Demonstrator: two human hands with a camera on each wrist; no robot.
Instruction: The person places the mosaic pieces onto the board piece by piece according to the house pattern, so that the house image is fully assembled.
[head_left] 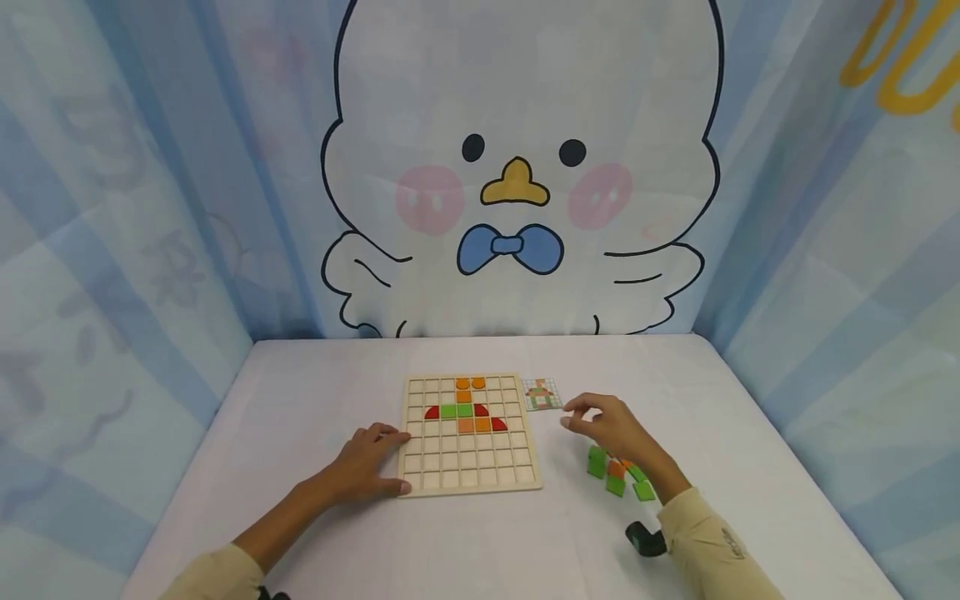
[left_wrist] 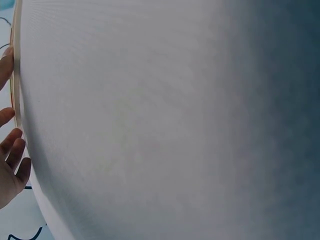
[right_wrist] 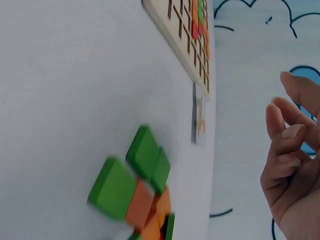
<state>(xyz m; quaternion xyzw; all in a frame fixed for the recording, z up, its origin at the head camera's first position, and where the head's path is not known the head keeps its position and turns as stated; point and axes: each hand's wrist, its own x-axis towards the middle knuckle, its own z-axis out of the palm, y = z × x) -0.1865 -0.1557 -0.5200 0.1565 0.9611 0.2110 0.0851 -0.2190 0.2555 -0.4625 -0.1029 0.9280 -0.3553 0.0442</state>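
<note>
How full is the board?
Partly full: the board holds some colored pieces, but its bottom rows are bare.

The table is covered in white. The board is laid flat near its middle, and the card is set just beside the board's right edge, towards the far corner. Farther right and nearer the front, green and orange tiles are clustered.

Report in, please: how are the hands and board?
Left hand touching board. Right hand raised near card, seemingly empty. Board partly filled, loose tiles to its right. Nothing blocking it.
</note>
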